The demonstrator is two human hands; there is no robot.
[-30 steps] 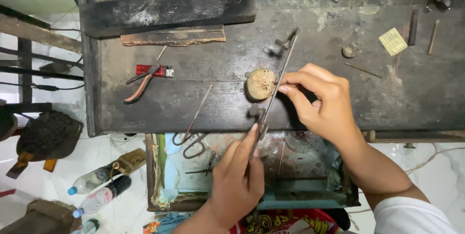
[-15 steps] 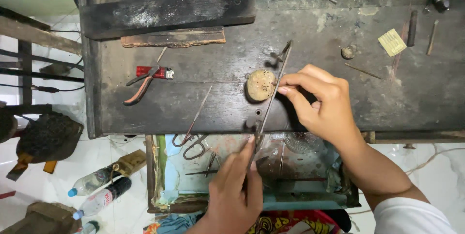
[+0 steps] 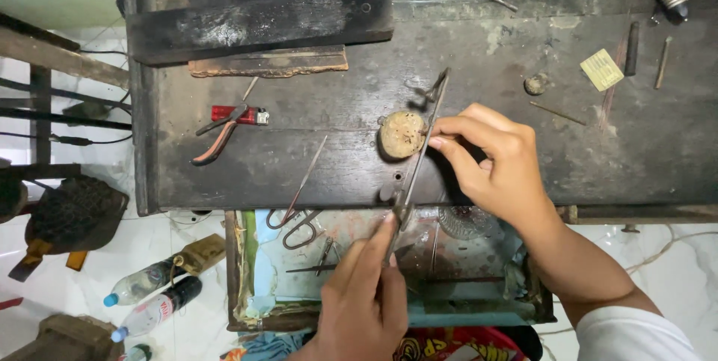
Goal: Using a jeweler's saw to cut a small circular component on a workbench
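Left hand [image 3: 366, 294]: comes up from the bottom edge, fingers pinched on the near end of a long thin metal file [image 3: 419, 148], right where it crosses the front edge of the tabletop [image 3: 523, 174].
Right hand [image 3: 493, 159]: reaches in from the lower right, thumb and fingertips closed on the file's middle, just beside a small round disc [image 3: 402, 134]. Can't tell if there's anything tiny pinched between the fingers too.
File: lies at a slant, running from the left hand up and to the right toward a small dark metal bit near its far tip. It touches or passes right beside the disc's right edge, hard to say which.
Disc: tan, rough looking, sitting flat on the dark worn tabletop near its front edge.
Pliers [image 3: 224, 131]: red handles, lying on the tabletop well to the left of the disc, jaws pointing right.
Thin rod [image 3: 307, 174]: slanted, between the pliers and the disc, its lower end going over the front edge.
Drawer [image 3: 254, 271]: pulled open under the tabletop, pale blue-green inside, with scissors [image 3: 293, 226] and small bits of wire in it.
Back of the tabletop: a dark wooden block [image 3: 262, 25], plus a small yellowish card [image 3: 601, 69] and a few loose rods over on the right.
Floor on the left: a couple of plastic bottles [image 3: 146, 301] lying by the drawer.
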